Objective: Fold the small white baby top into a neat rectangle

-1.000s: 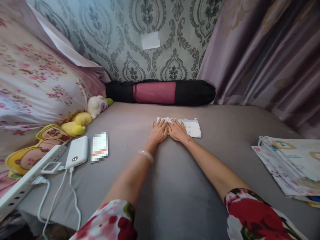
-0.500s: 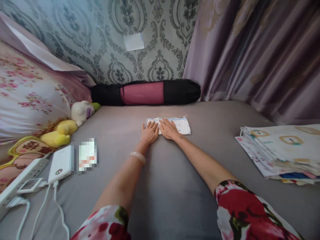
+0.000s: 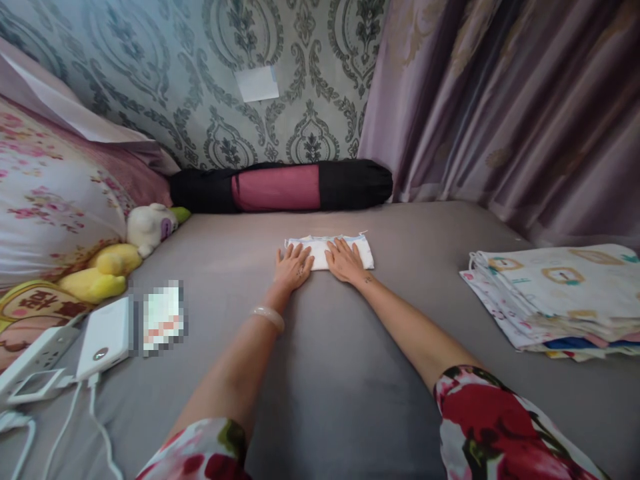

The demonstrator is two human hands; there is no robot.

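A small folded white cloth (image 3: 320,248) with blue trim lies on the grey bed sheet (image 3: 340,373). My left hand (image 3: 291,266) rests flat on its left end, fingers stretched out. On the cloth's right half lies my right hand (image 3: 345,259), also flat with fingers apart. A gap of bare cloth shows between the two hands. A pale bangle (image 3: 267,315) sits on my left wrist.
A stack of folded printed cloths (image 3: 560,293) lies at the right. A black and pink roll (image 3: 280,187) sits against the patterned wall. Plush toys (image 3: 125,257), a white power bank (image 3: 104,337) with cables, and a floral pillow (image 3: 50,207) occupy the left. Purple curtains (image 3: 500,113) hang at right.
My hands, side by side and touching before, have slid apart along the folded cloth. The view has shifted slightly to the right.
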